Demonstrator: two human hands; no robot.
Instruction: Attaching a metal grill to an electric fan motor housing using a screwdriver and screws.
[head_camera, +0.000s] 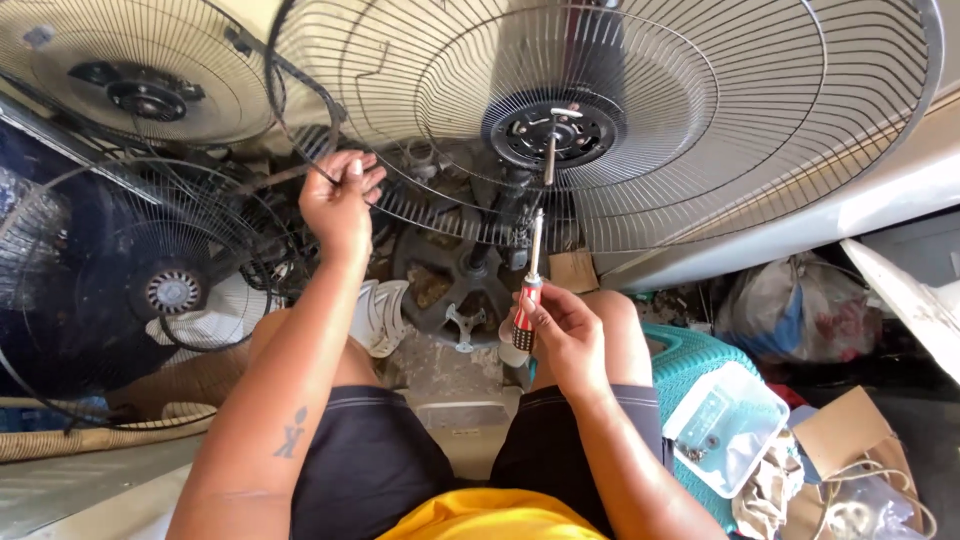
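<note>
A large wire fan guard (760, 130) stands in front of me, its dark motor hub (553, 133) with a bare metal shaft at the centre. My left hand (339, 203) grips the guard's lower left rim. My right hand (560, 325) holds a red-handled screwdriver (528, 300) upright, its tip pointing up toward the hub but still below the guard's lower edge. The round fan base (450, 285) lies on the floor between my knees.
Two more fans stand at left, one pale guard (140, 75) above, one dark guard (150, 285) below. A teal basket (690, 365) holds a clear plastic box (725, 425) of small parts at right. Bags and cardboard (840, 430) crowd the right side.
</note>
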